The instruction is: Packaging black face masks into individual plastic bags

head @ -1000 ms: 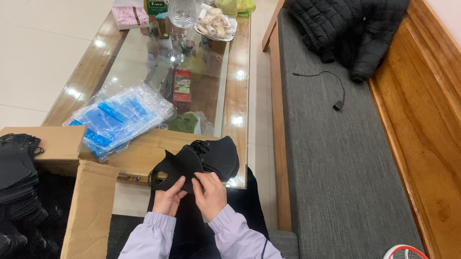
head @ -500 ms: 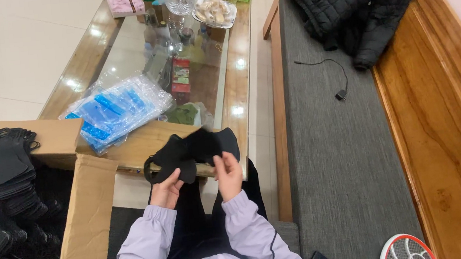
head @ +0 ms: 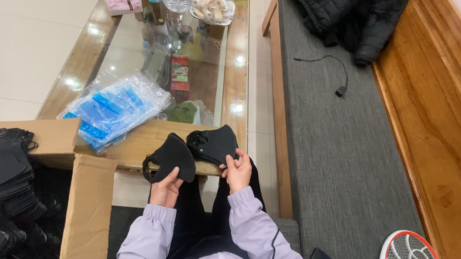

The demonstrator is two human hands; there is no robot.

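Sitting on a grey cushioned seat (head: 344,158), the person is holding two black face masks over their lap, just at the near edge of the bench (head: 236,68). The left hand (head: 164,189) is closing its grip on the left mask (head: 173,155); the right hand (head: 238,171) is pinching the right mask (head: 215,143). The masks are lying side by side, touching. A cardboard box (head: 83,225) full of black masks is standing at the left. Farther off, blue packets in clear wrap (head: 112,107) are lying on the bench's left side, and a black jacket (head: 353,7) is resting at the seat's far end.
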